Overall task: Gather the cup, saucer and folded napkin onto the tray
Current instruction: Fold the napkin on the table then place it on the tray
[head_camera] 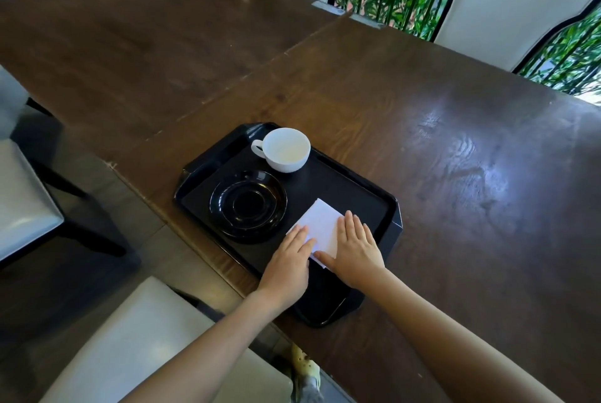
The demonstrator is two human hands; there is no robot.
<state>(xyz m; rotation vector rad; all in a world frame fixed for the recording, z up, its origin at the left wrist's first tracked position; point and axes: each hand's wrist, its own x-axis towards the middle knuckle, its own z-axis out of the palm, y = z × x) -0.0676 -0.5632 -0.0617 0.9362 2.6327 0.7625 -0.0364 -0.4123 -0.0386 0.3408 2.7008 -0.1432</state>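
Both hands, left (287,259) and right (354,248), lie flat, fingers open, on the napkin (320,223); cup (286,149) and saucer (248,204) sit apart on the tray (374,204).

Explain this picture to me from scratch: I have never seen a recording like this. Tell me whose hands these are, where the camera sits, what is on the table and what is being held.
There is no machine here. A person wears one wide-angle camera on the head, looking forward and down, so the two bare arms reaching in from the bottom are that person's own.

On the brown wooden table lies a black tray. On it stand a white cup, which looks empty, and beside it, apart from it, a black saucer. A folded white napkin lies on the tray too.

The left hand and the right hand both lie flat, palms down, on the napkin's near edge. Nothing is gripped or lifted. White chairs stand around the table.
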